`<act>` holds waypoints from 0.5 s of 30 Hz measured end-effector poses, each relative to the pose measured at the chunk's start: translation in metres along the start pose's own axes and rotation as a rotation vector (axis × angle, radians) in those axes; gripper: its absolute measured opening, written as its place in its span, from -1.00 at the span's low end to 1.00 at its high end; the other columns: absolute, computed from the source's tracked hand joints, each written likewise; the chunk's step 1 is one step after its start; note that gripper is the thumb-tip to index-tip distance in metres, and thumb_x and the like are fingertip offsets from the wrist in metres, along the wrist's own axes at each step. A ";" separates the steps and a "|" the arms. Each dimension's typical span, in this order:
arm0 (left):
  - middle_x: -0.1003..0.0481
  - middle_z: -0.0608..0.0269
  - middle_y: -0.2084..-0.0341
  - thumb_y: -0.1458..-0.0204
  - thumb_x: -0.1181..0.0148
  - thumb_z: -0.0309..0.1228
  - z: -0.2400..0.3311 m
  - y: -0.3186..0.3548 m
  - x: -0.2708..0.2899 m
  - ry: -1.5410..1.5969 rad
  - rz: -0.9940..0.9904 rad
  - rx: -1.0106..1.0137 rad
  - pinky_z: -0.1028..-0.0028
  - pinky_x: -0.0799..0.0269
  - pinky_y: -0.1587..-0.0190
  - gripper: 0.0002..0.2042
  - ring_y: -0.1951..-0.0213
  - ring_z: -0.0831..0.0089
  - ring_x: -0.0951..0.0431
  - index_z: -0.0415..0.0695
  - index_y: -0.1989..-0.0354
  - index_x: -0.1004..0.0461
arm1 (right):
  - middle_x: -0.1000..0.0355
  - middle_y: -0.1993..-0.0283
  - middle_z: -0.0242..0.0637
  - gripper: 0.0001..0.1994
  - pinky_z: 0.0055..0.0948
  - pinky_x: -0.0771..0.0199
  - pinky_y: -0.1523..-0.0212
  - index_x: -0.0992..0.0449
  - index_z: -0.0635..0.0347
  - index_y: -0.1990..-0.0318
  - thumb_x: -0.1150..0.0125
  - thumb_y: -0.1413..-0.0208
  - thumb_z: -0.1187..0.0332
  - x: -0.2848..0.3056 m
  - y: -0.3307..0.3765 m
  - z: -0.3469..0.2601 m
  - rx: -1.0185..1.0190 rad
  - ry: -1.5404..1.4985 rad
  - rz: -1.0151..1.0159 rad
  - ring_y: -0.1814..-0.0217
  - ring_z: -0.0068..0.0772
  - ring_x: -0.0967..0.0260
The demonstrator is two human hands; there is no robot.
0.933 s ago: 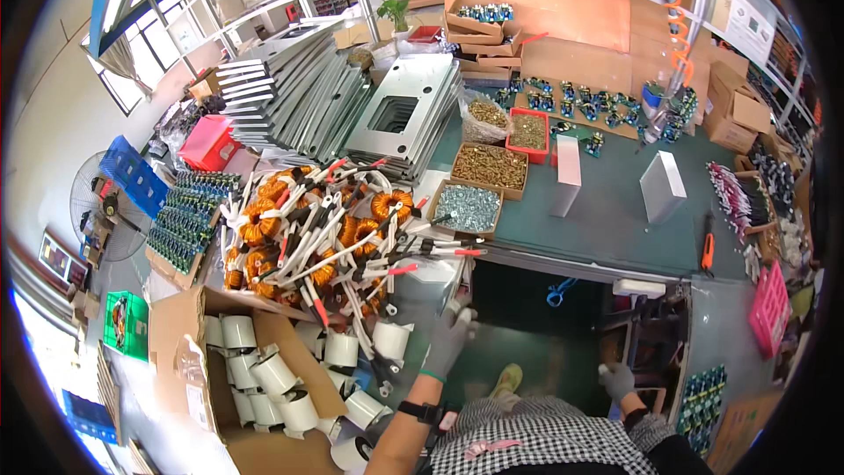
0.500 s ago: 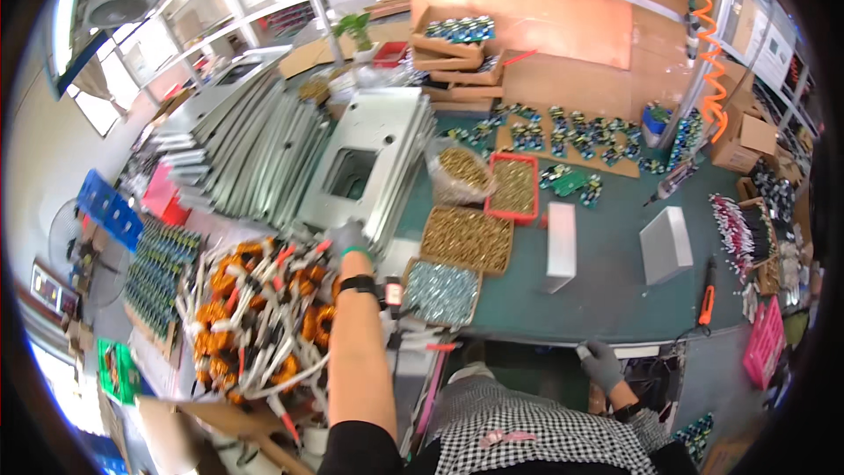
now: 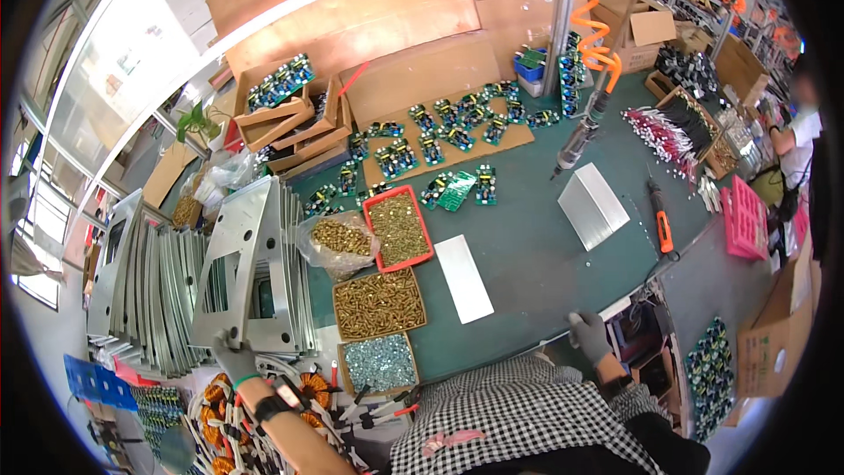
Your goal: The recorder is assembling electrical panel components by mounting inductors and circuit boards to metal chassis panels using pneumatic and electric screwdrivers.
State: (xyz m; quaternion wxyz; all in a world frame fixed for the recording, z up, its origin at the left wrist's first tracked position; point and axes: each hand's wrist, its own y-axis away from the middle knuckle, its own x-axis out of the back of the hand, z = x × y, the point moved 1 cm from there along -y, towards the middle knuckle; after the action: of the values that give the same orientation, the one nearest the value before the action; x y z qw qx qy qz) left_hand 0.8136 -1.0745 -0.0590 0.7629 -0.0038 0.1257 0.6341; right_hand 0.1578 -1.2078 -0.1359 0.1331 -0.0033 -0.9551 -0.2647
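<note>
Left hand [image 3: 233, 357] grips metal panel [image 3: 249, 268] (fingertips hidden); right hand [image 3: 589, 334] on table edge [image 3: 563, 334].

Green workbench [image 3: 536, 255] carries brass screw trays [image 3: 380, 303], circuit boards [image 3: 440, 136], metal panels [image 3: 251, 268], orange-handled screwdriver [image 3: 660, 222].

Grey metal panel [image 3: 251, 268] with rectangular cutouts
It leans tilted on the stacked panels, lower edge gripped

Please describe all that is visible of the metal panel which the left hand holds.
The grey sheet-metal panel is flat, with bent edges, a large rectangular cutout and smaller openings. It stands tilted, foremost in a leaning row of similar panels at the green table's left end. The gloved left hand grips its lower corner.
</note>
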 end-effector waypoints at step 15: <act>-0.44 -0.08 0.34 0.28 -0.05 -0.34 0.100 0.289 -0.045 -0.050 -0.428 -0.049 0.31 -0.51 0.30 -0.47 0.34 0.19 -0.52 -0.48 0.10 -0.29 | -0.35 0.14 -0.31 -0.53 -0.52 -0.30 0.12 -0.24 0.33 -0.13 0.08 -0.18 0.17 0.105 -0.066 -0.177 0.648 -0.135 -0.425 0.16 -0.54 -0.30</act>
State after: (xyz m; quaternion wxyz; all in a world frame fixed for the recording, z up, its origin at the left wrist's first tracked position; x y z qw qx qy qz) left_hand 0.5453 -1.0446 0.0914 0.8827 -0.0332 0.0877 0.4605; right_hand 0.0962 -1.3611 0.0039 0.0064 0.2192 -0.9752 0.0298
